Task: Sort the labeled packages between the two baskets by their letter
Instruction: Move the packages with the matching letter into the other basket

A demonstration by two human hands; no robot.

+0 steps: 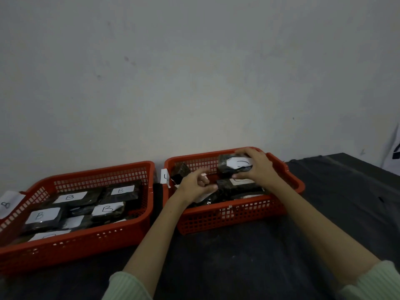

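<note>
Two red plastic baskets are set side by side on a dark worktop (pixel 324 224) against a pale wall. The left basket (pixel 86 245) is filled with dark wrapped packages, white labels turned up so that the handwritten letter B (pixel 69 197) can be read on each. A paper tag marked B (pixel 7 203) is fixed at its outer left edge, presumably to name the basket. A second paper tag (pixel 165 176) is fixed where the right basket (pixel 238 217) begins; its letter cannot be made out.

Above the right basket, a dark package (pixel 232 166) is held by the right hand (pixel 258 167), fingers curled over its far edge and thumb beneath, so the white label faces upward for reading. Its letter is blurred; it may be a D. The left hand (pixel 195 184) is held just beside it over the basket, fingers loosely curled and holding nothing. More dark packages (pixel 238 185) lie in the basket below.

It is judged that the lifted package is being checked before a basket is chosen for it.
</note>
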